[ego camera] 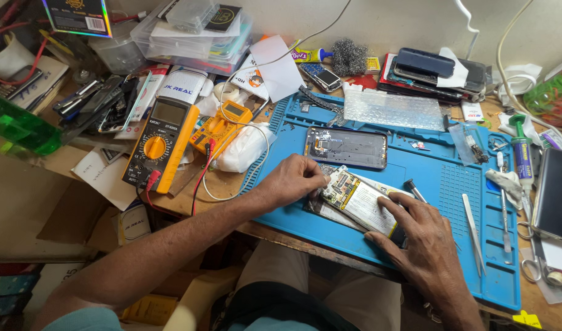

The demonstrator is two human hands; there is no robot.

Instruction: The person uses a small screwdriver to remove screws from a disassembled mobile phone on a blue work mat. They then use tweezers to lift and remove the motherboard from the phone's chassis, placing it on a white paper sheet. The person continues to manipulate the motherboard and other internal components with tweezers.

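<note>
An opened phone [357,199] lies on a blue repair mat [440,178], its circuit board and pale battery showing. My left hand [291,179] rests at the phone's upper left end, fingertips on the board. The lower right end of the phone is pressed down by my right hand [423,242], fingers spread over its edge. A dark phone back cover [346,148] lies flat on the mat just beyond the opened phone. A screwdriver [414,189] lies by my right hand.
Tweezers [474,230] and metal picks [505,205] lie on the mat's right side. Two yellow multimeters [160,144] with leads sit to the left. Stacked phones [431,73], plastic boxes [192,34], a glue tube [522,156] and scissors [535,257] crowd the bench.
</note>
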